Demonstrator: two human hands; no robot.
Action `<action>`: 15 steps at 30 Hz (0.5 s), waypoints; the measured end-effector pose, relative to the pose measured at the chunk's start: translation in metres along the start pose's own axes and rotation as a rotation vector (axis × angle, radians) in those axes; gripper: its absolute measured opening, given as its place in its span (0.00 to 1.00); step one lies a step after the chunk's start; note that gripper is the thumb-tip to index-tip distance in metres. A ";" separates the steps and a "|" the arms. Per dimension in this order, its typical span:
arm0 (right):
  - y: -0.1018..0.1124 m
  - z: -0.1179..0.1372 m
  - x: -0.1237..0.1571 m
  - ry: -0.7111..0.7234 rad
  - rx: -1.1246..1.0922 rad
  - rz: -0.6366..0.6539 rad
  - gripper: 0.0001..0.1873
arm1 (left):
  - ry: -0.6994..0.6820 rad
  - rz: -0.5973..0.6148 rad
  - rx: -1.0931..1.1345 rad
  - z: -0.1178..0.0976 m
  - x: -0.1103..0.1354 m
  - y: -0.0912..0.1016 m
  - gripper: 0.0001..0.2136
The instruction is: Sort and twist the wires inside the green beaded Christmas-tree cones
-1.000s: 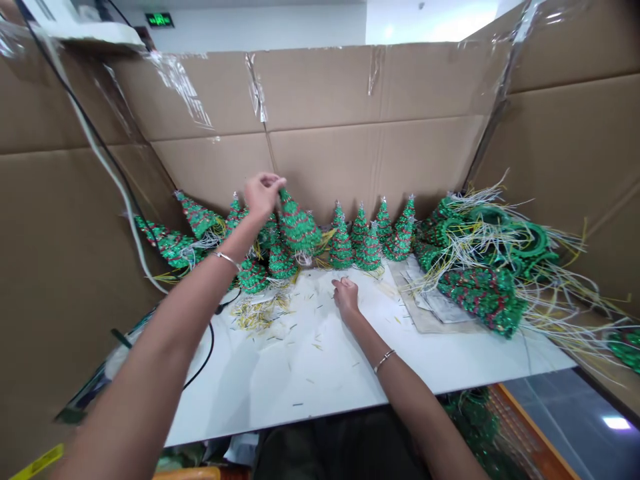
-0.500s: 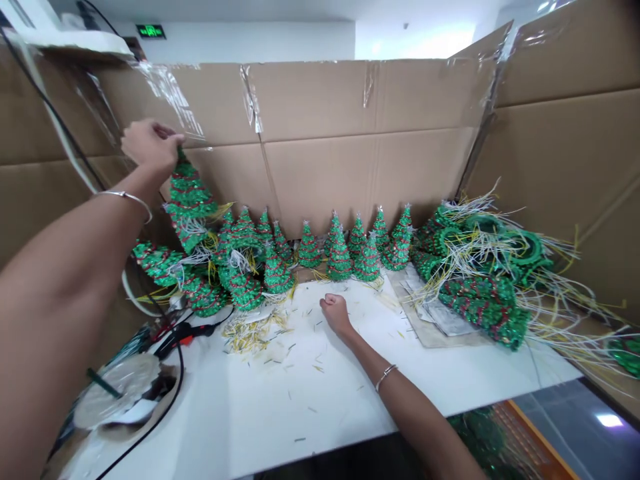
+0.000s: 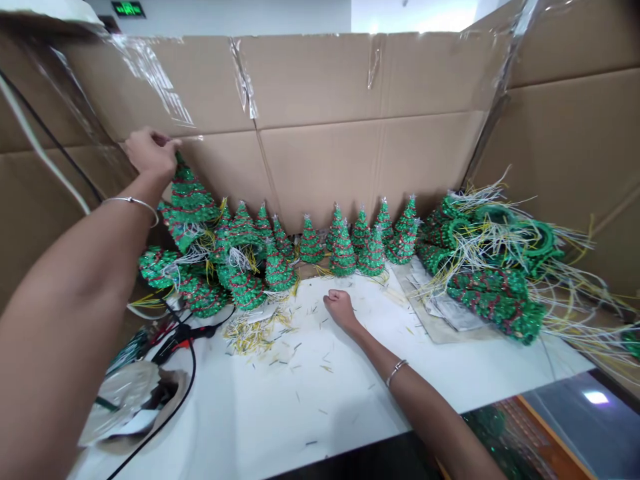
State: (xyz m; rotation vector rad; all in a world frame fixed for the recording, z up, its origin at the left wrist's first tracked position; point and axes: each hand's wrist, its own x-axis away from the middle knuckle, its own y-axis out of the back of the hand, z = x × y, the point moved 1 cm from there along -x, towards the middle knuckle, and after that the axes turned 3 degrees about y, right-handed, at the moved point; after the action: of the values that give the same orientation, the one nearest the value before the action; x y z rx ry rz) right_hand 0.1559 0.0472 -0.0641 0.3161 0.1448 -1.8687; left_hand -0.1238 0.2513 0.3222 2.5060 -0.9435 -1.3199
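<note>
My left hand pinches the tip of a green beaded cone tree with red bands and holds it at the far left, over a heap of other trees. My right hand rests as a loose fist on the white tabletop, just in front of a row of small upright trees lined against the cardboard wall. Whether anything lies inside the fist is hidden.
Cardboard walls enclose the table on three sides. A tangle of flat green beaded pieces with white and yellow wires fills the right. Cut wire ends litter the middle. A black cable and red-handled tool lie at left.
My left hand carried the tree from the middle of the row up and over to the far left, then lowered it slightly onto the heap. The right hand curled into a fist and barely moved.
</note>
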 end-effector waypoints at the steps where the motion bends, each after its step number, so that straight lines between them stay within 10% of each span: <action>1: 0.000 0.000 0.000 0.003 0.003 0.001 0.16 | -0.008 -0.015 0.008 -0.003 0.000 0.001 0.12; 10: -0.007 0.008 0.001 0.076 0.022 0.087 0.17 | -0.308 -0.081 0.284 -0.107 0.011 0.017 0.15; 15: -0.009 0.012 0.002 0.137 0.023 0.166 0.19 | -0.365 0.053 0.487 -0.205 0.027 -0.022 0.17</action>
State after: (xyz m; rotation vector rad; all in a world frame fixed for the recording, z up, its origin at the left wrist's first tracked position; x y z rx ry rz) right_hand 0.1448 0.0451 -0.0533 0.4584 0.1849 -1.6853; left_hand 0.0588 0.2217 0.4174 2.5810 -1.5641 -1.7451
